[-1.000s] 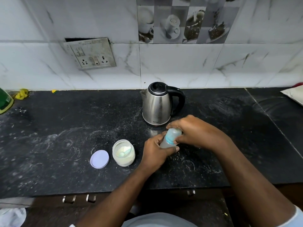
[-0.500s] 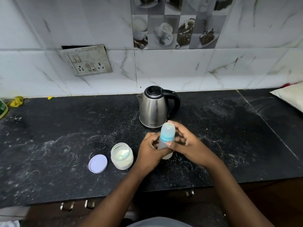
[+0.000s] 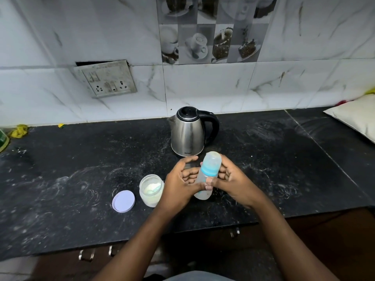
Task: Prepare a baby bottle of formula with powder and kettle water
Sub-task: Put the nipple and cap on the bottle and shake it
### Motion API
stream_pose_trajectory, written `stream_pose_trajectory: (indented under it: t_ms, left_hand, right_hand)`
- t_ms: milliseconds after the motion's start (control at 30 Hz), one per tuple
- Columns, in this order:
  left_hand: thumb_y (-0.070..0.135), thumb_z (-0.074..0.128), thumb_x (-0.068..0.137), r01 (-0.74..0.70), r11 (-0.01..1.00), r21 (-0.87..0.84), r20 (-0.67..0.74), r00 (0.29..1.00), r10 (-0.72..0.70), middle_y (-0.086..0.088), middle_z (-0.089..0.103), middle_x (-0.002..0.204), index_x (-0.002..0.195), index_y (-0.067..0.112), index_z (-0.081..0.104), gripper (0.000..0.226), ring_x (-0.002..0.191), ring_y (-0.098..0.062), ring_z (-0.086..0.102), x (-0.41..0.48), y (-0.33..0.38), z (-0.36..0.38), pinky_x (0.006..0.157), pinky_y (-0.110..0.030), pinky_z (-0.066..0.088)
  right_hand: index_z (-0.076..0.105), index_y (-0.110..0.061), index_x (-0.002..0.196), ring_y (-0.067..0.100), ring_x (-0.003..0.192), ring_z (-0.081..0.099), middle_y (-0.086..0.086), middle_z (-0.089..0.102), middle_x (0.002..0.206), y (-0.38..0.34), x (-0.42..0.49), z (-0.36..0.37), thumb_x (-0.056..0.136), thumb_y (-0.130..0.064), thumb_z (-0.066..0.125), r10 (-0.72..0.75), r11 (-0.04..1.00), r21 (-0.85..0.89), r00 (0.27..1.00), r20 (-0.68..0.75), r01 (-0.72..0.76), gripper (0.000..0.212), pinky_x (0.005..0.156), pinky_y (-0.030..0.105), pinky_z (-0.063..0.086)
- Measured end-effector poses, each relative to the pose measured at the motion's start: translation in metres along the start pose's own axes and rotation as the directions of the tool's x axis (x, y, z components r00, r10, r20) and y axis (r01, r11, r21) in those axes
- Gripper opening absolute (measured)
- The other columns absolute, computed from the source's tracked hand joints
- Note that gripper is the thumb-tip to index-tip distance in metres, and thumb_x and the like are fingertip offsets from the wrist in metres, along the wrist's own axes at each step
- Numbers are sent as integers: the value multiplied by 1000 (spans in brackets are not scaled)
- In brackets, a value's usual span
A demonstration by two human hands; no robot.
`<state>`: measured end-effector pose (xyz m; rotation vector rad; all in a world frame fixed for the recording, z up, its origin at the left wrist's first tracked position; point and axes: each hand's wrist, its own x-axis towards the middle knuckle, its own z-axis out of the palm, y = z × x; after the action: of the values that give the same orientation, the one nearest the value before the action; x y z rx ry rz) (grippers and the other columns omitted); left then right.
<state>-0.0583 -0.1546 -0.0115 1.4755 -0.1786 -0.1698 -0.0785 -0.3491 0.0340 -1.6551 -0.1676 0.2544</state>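
A clear baby bottle [image 3: 207, 173] with a blue collar and a frosted cap stands almost upright on the black counter [image 3: 71, 179]. My right hand [image 3: 233, 182] grips its body from the right, thumb across the front. My left hand [image 3: 180, 184] touches it from the left, fingers partly spread. A steel kettle [image 3: 188, 132] with a black handle and closed lid stands just behind the bottle. An open jar of pale formula powder [image 3: 151, 189] sits left of my left hand, with its lilac lid [image 3: 123, 201] flat beside it.
A tiled wall with a socket plate [image 3: 105, 79] rises behind the counter. A pale pillow-like bag [image 3: 357, 116] lies at the far right. Yellow scraps [image 3: 19, 130] and a green object [image 3: 3, 139] sit at the far left. Drawer handles [image 3: 87, 254] show below the counter edge.
The bottle went from tilted under both hands to nearly upright. My left hand's fingers have loosened and spread. The camera has tipped up a little.
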Motion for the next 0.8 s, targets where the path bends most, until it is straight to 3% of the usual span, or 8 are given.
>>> stream_pose_trajectory:
  t_ms: [100, 300, 400, 567, 667, 800]
  left_hand:
    - [13, 106, 61, 6, 1000, -29, -27, 1000, -6, -10, 83, 115, 136, 24, 62, 88, 109, -31, 80, -6, 1, -2, 102, -52, 62]
    - [11, 93, 84, 54, 998, 33, -55, 997, -52, -3, 82, 121, 129, 16, 72, 49, 113, -22, 78, -21, -4, -4, 103, -44, 63]
    - [5, 91, 84, 85, 996, 25, -69, 994, -83, -3, 83, 118, 130, 12, 72, 50, 112, -23, 79, -24, -6, -8, 101, -40, 63]
    - [3, 92, 82, 104, 994, 14, -79, 992, -102, -7, 83, 118, 132, 8, 72, 53, 113, -27, 79, -25, -11, -15, 103, -42, 63]
    - [15, 90, 81, 97, 995, -10, -60, 993, -98, -7, 83, 117, 127, 11, 75, 49, 112, -26, 79, -27, -11, -18, 99, -36, 63]
    - [37, 69, 96, 95, 995, -16, -142, 985, -97, -2, 84, 115, 119, 21, 78, 30, 112, -20, 78, -30, -9, -19, 100, -38, 61]
  right_hand:
    - [36, -32, 154, 26, 121, 68, 7, 69, 133, 6, 1, 8, 90, 1, 75, -30, 996, 79, 997, -75, 36, 82, 98, 38, 57]
    - [32, -37, 157, 22, 118, 69, 7, 70, 129, -1, 2, 11, 95, -3, 69, -121, 991, 37, 972, -203, 131, 80, 96, 38, 58]
    - [32, -40, 156, 24, 121, 67, 8, 68, 132, -1, 5, 12, 96, -6, 69, -115, 992, 33, 978, -176, 123, 79, 99, 42, 57]
    - [35, -49, 150, 32, 112, 72, 16, 71, 125, 6, 9, 16, 88, 5, 75, -56, 991, 115, 992, -110, 69, 91, 94, 47, 59]
    - [41, -43, 147, 30, 104, 74, 18, 73, 117, 9, 12, 17, 85, 11, 75, -50, 986, 152, 989, -137, 71, 89, 92, 49, 60]
    - [45, -37, 144, 29, 98, 74, 18, 76, 109, 5, 11, 14, 81, 14, 74, -68, 969, 216, 967, -244, 122, 86, 86, 44, 61]
